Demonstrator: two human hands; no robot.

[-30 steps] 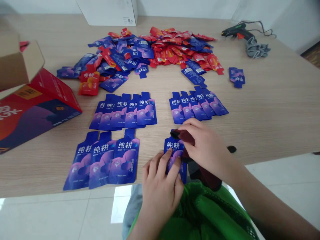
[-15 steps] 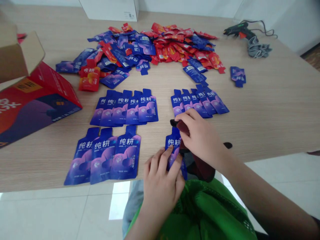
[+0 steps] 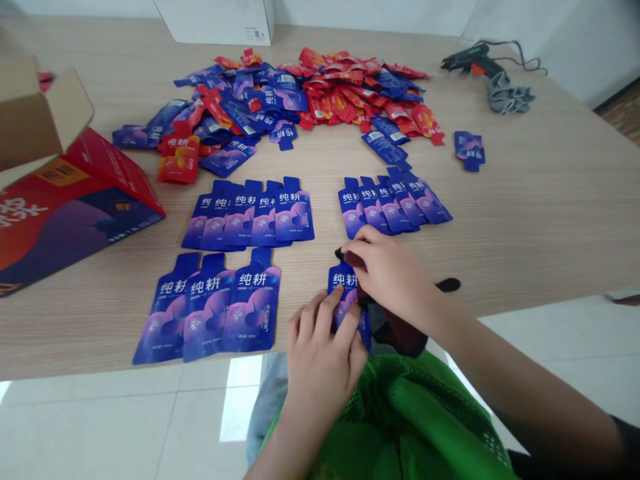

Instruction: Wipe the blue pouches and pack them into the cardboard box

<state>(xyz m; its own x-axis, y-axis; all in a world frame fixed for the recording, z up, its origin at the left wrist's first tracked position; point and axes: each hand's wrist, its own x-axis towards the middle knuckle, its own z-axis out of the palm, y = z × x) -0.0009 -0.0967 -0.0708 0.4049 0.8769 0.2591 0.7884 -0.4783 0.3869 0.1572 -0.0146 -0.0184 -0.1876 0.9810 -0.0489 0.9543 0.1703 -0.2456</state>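
My left hand point(image 3: 323, 347) lies with fingers spread on a blue drink pouch point(image 3: 343, 275) at the table's near edge. My right hand point(image 3: 383, 270) is closed in a pinch on a dark maroon, sock-like cloth point(image 3: 354, 260) with a black tip, held over the pouch's upper right side. The cloth's lower part hangs by the table edge, partly hidden by my right hand and forearm. Just beyond is a fanned row of blue pouches point(image 3: 397, 203). On the left lie another overlapping row point(image 3: 250, 212) and three larger-looking pouches point(image 3: 253, 310) nearer me.
A mixed heap of red and blue pouches point(image 3: 330, 87) covers the table's far middle. An open printed carton point(image 3: 100, 193) stands at left, a white box point(image 3: 215, 20) at the back. A glue gun point(image 3: 473, 60) and grey cloth bundle point(image 3: 510, 97) lie far right, near a single blue pouch point(image 3: 470, 150).
My right hand has come slightly nearer and lower, bringing the cloth's black tip down beside the pouch's neck. My left hand stays on the pouch. The view has shifted a little.
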